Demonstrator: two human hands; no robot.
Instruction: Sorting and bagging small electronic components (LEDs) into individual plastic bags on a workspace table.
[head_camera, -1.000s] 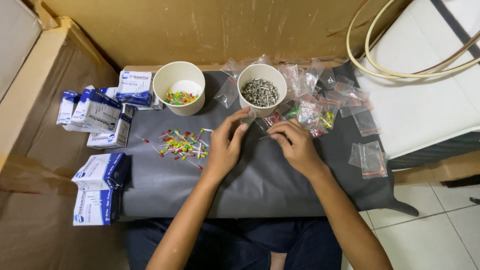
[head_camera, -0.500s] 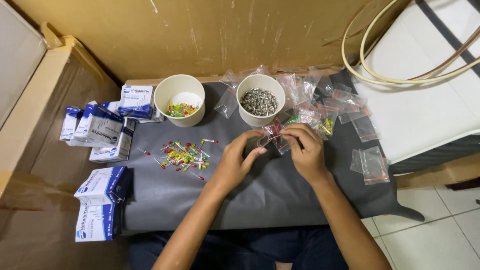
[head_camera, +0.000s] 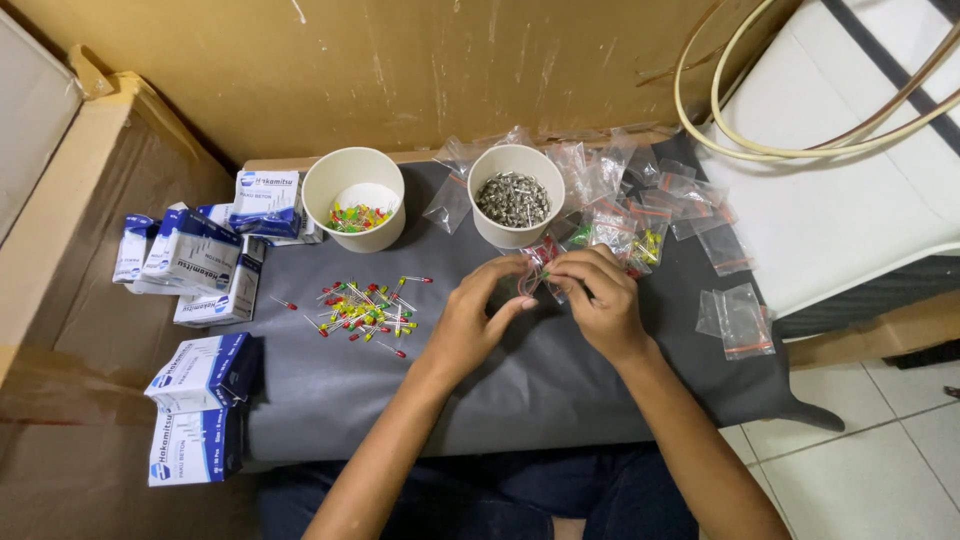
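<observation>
I had both hands pinching a small clear bag (head_camera: 541, 268) above the grey worktop (head_camera: 520, 390): left hand (head_camera: 478, 322) and right hand (head_camera: 600, 300) fingers closed on it, just before the cup of metal parts (head_camera: 513, 199).

Blue-white boxes (head_camera: 195, 262) stacked left; clear bags (head_camera: 640, 205), perhaps filled, right.

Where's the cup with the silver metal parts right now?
In the head view, the white cup of metal parts stands at the far edge of the grey mat, right of the other white cup, just beyond both hands.
</observation>
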